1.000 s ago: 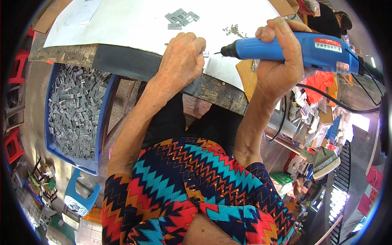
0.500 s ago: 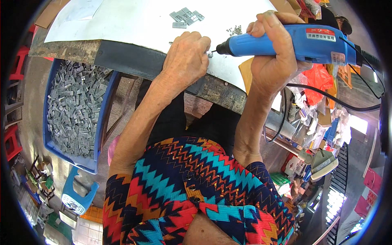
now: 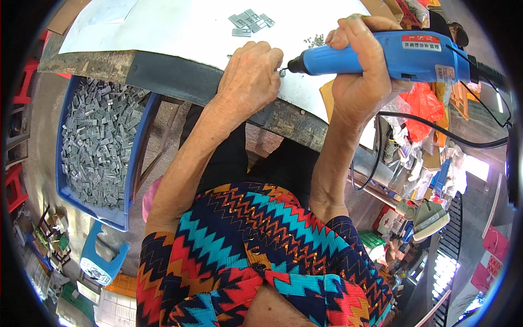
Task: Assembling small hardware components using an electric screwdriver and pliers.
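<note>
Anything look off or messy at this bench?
Nothing looks damaged. The right hand grips a blue electric screwdriver, tip at a small part pinched by the left hand. Loose screws lie scattered on the white sheet near a cluster of grey metal pieces. The blue bin holds more.

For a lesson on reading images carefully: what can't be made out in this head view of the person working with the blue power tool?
- The small part at the tool tip: too small, mostly hidden by the left hand.
- The tool's bit: too small to tell its kind.
- The grip: covered by the right hand.
- The cord: its end is cut off at the right edge.
- The pieces in the blue bin: too small to tell their shape.
</note>
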A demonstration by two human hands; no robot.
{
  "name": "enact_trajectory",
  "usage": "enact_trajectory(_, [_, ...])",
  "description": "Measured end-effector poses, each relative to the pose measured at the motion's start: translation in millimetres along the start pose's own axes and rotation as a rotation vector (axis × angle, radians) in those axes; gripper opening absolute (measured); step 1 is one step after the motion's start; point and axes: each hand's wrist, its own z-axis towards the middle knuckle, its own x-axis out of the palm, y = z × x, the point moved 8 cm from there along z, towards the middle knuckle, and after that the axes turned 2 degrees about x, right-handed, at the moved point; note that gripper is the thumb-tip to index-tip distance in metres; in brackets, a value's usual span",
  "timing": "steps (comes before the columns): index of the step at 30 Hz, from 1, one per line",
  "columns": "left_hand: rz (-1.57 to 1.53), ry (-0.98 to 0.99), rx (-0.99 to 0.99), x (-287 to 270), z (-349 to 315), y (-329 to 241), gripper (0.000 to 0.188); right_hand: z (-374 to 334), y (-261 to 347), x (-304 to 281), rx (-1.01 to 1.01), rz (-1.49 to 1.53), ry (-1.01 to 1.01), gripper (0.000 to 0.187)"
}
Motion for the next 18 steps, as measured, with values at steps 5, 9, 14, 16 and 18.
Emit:
enact_trajectory(5, [0.001,-0.003,0.006,0,0,-1,0.013,-1,1,2,-0.003,-0.029,-0.027,0.019])
enact_trajectory(9, [-0.006,0.001,-0.006,0,-1,0,0.013,-2,4,6,-0.032,-0.038,-0.046,0.019])
enact_trajectory(14, [-0.029,0.028,-0.021,1,2,1,0.015,-3,6,14,-0.048,-0.096,0.024,0.016])
enact_trajectory(16, [-0.037,0.046,-0.04,2,2,3,0.015,0,5,15,-0.004,-0.046,0.019,0.015])
enact_trajectory(18, [-0.037,0.036,-0.046,2,2,3,0.015,4,8,24,-0.073,-0.152,0.186,0.013])
